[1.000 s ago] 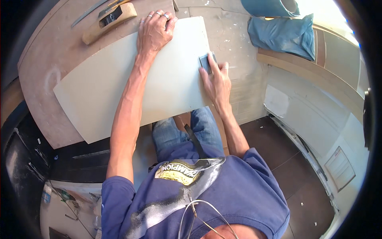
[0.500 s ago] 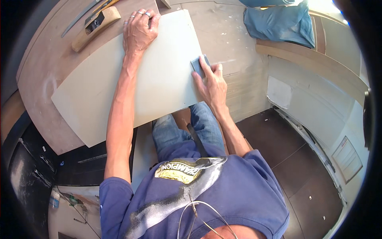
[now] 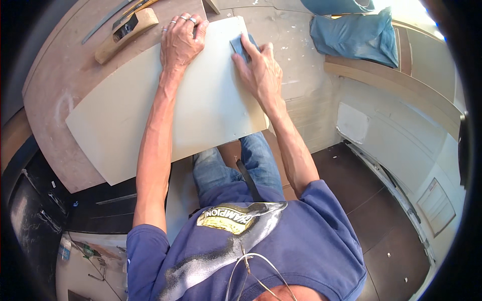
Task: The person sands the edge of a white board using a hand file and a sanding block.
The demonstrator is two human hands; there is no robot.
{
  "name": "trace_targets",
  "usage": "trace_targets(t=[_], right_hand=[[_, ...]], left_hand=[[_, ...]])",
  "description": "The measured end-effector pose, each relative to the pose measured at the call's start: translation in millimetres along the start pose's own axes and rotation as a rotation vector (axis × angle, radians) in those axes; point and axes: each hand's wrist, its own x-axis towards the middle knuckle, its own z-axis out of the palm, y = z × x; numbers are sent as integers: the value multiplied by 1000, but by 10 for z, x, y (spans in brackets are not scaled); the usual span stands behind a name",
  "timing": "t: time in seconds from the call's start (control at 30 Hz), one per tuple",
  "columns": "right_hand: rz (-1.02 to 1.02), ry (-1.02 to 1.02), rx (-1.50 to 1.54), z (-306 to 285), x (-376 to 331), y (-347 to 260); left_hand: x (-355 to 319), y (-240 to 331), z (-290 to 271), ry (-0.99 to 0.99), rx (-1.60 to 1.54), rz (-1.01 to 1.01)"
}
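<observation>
A pale, cream-white panel (image 3: 201,100) with a curved left side lies on a brownish wooden worktop, its near edge jutting out over my legs. My left hand (image 3: 181,42), with rings on its fingers, grips the panel's far edge, its fingers bent over that edge. In my right hand (image 3: 262,75) is a blue-grey sanding block (image 3: 237,44), pinched between thumb and fingers. The block sits against the panel's right edge, near the far right corner. Its underside and the fingertips behind it are hidden.
A wooden hand plane (image 3: 126,35) rests on the worktop (image 3: 50,100) beyond the panel, beside a long thin blade-like tool (image 3: 104,22). Far right, a blue bag (image 3: 354,37) lies by a curved wooden ledge (image 3: 396,80). Dark tiles (image 3: 371,200) cover the floor at right.
My right hand has slid the sanding block away from me along the panel's right edge, toward the far corner. My left hand keeps its hold on the far edge.
</observation>
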Motion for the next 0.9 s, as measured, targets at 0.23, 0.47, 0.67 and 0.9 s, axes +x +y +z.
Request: trace_targets(t=[0.23, 0.47, 0.67, 0.9], right_hand=[[4, 0, 0, 5, 96, -19], [-44, 61, 7, 17, 358, -48], [-21, 41, 16, 51, 159, -19], [10, 206, 139, -55, 606, 254]], left_hand=[[-23, -26, 42, -20, -51, -12], [11, -15, 56, 10, -22, 19], [-14, 10, 29, 50, -25, 14], [-6, -40, 65, 53, -52, 11]])
